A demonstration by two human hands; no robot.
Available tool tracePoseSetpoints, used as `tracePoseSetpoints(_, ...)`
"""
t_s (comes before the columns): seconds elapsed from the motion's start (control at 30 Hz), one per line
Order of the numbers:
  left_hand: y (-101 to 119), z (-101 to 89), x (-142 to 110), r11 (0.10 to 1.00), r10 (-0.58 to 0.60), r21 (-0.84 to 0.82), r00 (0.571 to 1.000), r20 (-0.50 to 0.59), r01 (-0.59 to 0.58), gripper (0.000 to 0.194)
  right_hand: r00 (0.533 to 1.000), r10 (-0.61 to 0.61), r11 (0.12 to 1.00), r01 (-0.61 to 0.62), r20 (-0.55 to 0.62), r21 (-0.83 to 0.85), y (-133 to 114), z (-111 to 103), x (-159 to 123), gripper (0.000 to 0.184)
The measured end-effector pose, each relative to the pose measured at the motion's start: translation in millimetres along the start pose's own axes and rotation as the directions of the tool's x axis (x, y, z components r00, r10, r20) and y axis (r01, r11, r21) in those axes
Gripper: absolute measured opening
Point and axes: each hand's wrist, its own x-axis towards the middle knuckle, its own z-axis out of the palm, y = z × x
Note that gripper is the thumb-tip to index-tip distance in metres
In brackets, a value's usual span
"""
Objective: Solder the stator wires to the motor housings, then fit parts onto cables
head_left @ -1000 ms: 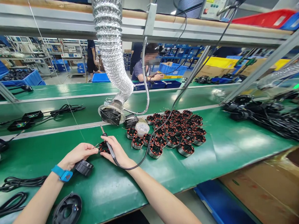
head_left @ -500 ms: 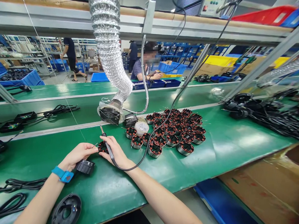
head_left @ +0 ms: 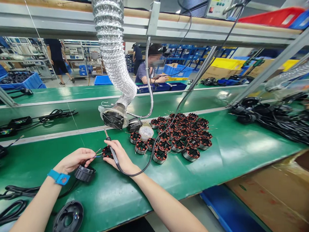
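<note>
My left hand [head_left: 75, 160], with a blue wrist strap [head_left: 58, 177], is closed in a pinch on thin coloured wires [head_left: 98, 154]. Their ends reach toward a motor stator [head_left: 106, 152] with copper windings, standing on the green bench. Below that hand hangs or rests a black round housing [head_left: 85, 174]; which of the two I cannot tell. My right hand [head_left: 123, 159] holds a soldering iron [head_left: 113, 153], its tip pointing up and away. The thumb and fingers of this hand also lie around the stator, which they partly hide.
Many stators [head_left: 177, 137] crowd the bench at right, beside a small round tub [head_left: 146, 132]. A fan head [head_left: 114, 118] on a silver duct hangs ahead. The iron's cord [head_left: 148, 168] arcs rightward. A black ring-shaped cover [head_left: 68, 220] lies front left. A co-worker [head_left: 149, 68] sits opposite.
My left hand has drawn slightly left, away from the stator, and coloured wires now show at its fingertips. The black housing has shifted left with it. My right hand has barely moved.
</note>
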Motion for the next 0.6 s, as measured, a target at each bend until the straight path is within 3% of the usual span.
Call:
tracePoseSetpoints(0.23,-10,5.2,10,0.999,0.050,0.022,0.997,-0.064,-0.048,0.047,1.000,-0.001,1.000,0.001,0.002,0.010,-1,0,-1,0.076)
tracePoseSetpoints(0.6,1,28.9,6,0.985,0.068,0.168,0.965,-0.254,-0.026,0.055,1.000,0.013,1.000,-0.013,0.004,0.010,0,9,-3,0.073)
